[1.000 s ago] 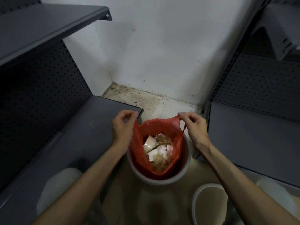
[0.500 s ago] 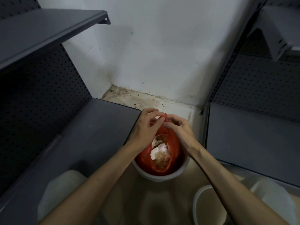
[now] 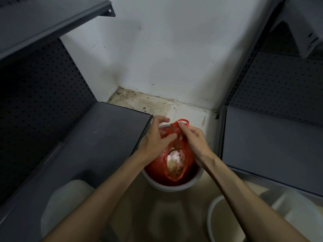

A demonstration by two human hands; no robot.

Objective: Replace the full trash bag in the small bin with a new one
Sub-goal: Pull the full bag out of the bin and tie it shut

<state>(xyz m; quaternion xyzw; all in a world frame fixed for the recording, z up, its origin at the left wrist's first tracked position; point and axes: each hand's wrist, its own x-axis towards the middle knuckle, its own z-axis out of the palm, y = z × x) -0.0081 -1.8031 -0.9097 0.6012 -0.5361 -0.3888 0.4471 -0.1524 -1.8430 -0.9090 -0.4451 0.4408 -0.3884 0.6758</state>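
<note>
A small round white bin (image 3: 174, 187) stands on the floor between two grey shelf units. Inside it sits a red trash bag (image 3: 157, 168) full of white and brownish waste, its mouth drawn narrow. The bag's two handle loops (image 3: 180, 125) are gathered above the bin's far rim. My left hand (image 3: 155, 137) pinches one red handle, some fingers spread. My right hand (image 3: 194, 138) grips the other handle, crossing it against the left one. Both forearms reach in from the bottom of the view.
Grey metal shelves (image 3: 97, 137) with perforated back panels flank the bin left and right (image 3: 272, 145). A white wall and a dirty tiled floor corner (image 3: 150, 103) lie behind. A second white ring-shaped rim (image 3: 211, 215) lies on the floor at bottom right.
My hands pulled the bag's handles from the bin's sides to the middle, narrowing the bag's mouth. They now cross the handle loops over each other above the far rim.
</note>
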